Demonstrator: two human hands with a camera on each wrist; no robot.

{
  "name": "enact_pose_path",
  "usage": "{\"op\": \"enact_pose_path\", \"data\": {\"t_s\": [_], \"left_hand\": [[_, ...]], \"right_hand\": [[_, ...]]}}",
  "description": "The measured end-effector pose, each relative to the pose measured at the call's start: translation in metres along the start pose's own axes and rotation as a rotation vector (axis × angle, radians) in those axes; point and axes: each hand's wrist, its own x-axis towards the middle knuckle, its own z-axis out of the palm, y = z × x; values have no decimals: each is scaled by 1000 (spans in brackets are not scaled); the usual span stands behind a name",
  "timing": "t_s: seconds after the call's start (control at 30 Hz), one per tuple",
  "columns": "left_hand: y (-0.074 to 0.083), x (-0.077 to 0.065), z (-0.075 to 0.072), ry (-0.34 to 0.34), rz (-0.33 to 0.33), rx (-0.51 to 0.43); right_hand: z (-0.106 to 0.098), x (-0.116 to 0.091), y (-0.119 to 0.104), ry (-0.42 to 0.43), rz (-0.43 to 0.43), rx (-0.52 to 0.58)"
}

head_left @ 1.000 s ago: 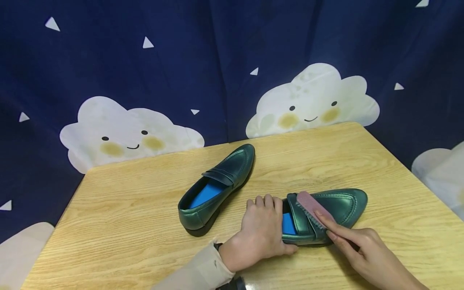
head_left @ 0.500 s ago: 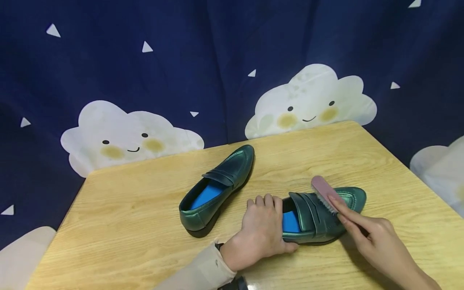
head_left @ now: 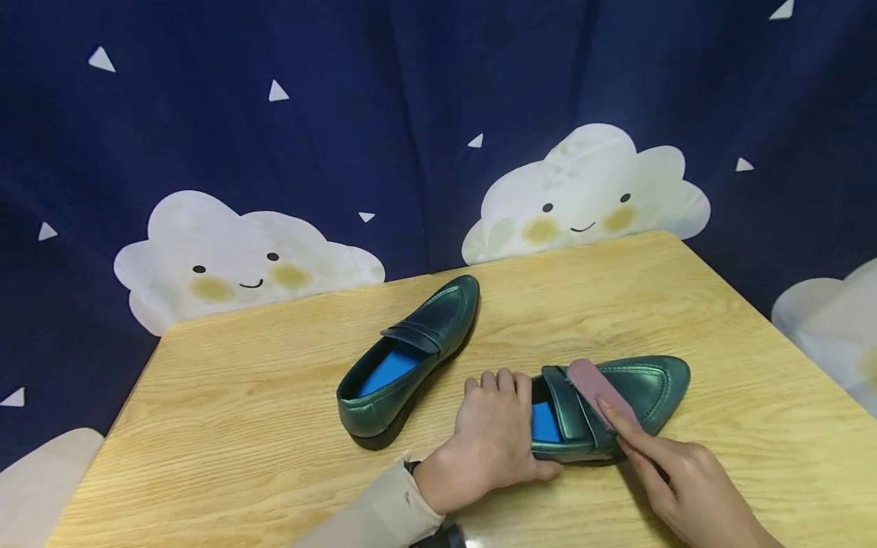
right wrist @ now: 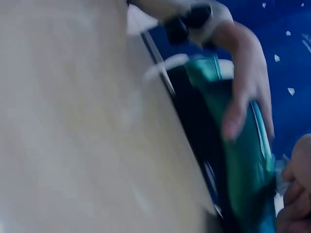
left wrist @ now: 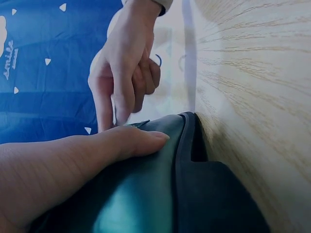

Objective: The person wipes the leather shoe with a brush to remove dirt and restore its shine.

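Wood-grained counter [head_left: 240, 396] carries 2 green loafers [head_left: 411, 333], a blue insole [head_left: 390, 371] in each. Left grip [head_left: 489, 438] holds the nearer loafer [head_left: 644, 388] round its heel, thumb along the side; right grip [head_left: 688, 472] pinches a pink brush [head_left: 588, 377] slantwise across its top, index finger extended.

And here's the wooden table [head_left: 240, 380], light yellow-brown, wavy grain across its top, far right corner rounded. Two loafers stand on it, soles down! The far green loafer [head_left: 441, 316] sits at a slant, toe near the back edge, heel toward us, blue insole [head_left: 392, 369] on show. Over to its right, and closer in, the near green loafer [head_left: 651, 388] points its toe rightward, the pair well short of touching.
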Motion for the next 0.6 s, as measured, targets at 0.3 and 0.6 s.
{"op": "enact_pose_path", "data": {"t_s": [0.3, 0.6], "left_hand": [[-1, -1, -2, -4, 8, 18], [-3, -2, -1, -4, 10, 2]], "right_hand": [[-8, -14, -3, -34, -131, 133], [-9, -19, 3, -133, -138, 35]]}}
